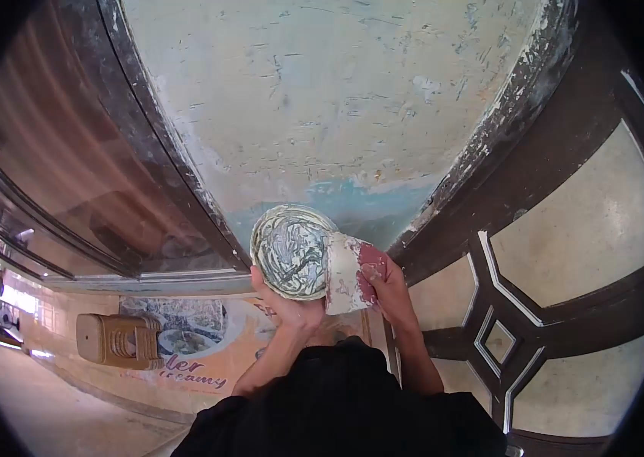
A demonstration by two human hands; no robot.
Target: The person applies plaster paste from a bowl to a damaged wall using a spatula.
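My left hand [291, 308] is wrapped round the lower left of a round lid or shallow dish [287, 251], which is smeared with whitish and grey-green paste. My right hand [394, 293] grips a flat scraper [346, 273] by its red, paste-spotted end. The scraper's pale, coated part lies against the right rim of the dish. Both hands are in front of a wall [322, 114] with patchy whitish filler over pale blue-green paint.
A dark-framed glass pane [93, 152] stands at the left, a dark panelled door [565, 305] at the right. Stacked brown plastic stools [116, 339] and a printed banner [192, 365] are at the lower left.
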